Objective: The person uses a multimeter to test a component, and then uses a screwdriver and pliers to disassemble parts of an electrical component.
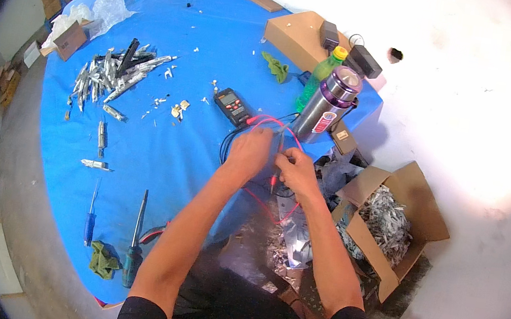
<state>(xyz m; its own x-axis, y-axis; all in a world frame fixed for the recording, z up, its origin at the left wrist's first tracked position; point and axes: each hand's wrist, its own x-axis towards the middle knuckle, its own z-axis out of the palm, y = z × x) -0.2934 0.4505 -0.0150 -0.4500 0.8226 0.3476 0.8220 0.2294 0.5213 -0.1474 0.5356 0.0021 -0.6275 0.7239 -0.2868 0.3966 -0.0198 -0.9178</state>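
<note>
My right hand (298, 173) is closed around a red test probe (274, 180), its thin tip pointing down toward me. Close beside it, my left hand (250, 153) has its fingers curled in at the red test lead (267, 119); what they grip, if anything, is hidden. Just beyond the left hand lies a black multimeter (232, 105) with a small screen. A black lead (225, 145) curves along the table next to my left wrist. More of the red lead loops below both hands, at the table's right edge.
The blue-covered table (156, 165) bears a heap of silvery strips (114, 74), screwdrivers (135, 240) (90, 221) and a green cloth (104, 260). A steel flask (327, 107) and green bottle (319, 80) stand ahead. At right, an open carton (422, 202) holds shredded silvery scrap.
</note>
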